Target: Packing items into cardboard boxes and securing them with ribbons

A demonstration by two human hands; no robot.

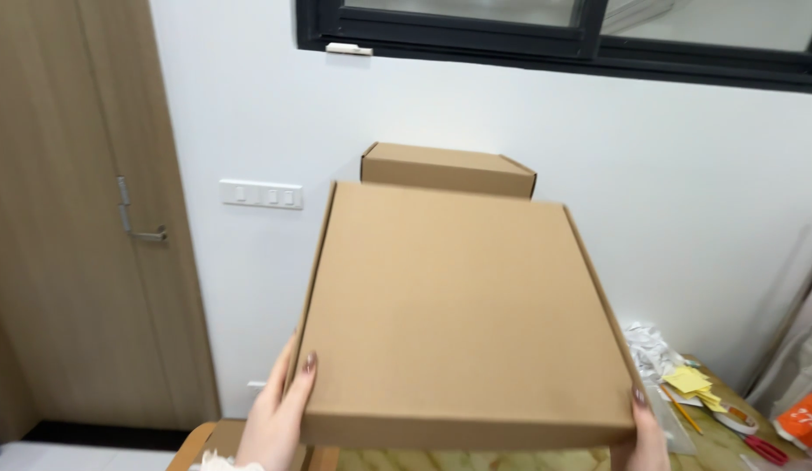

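The flat box (462,314) sits at centre frame, the left hand (279,410) clamped on its 8 o'clock edge, the right hand (643,429) gripping the 4 o'clock corner; smooth cardboard held only at the near edge could tip or slide out; plain brown, shallow, square; a second box (448,169) at 12 o'clock; paper scraps (652,347) at 3 o'clock.

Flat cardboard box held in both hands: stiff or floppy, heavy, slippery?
The flat cardboard box probably stays stiff: its top shows no sag. Likely light, since the left hand and right hand hold only its near corners. The matte surface looks unlikely to slip.
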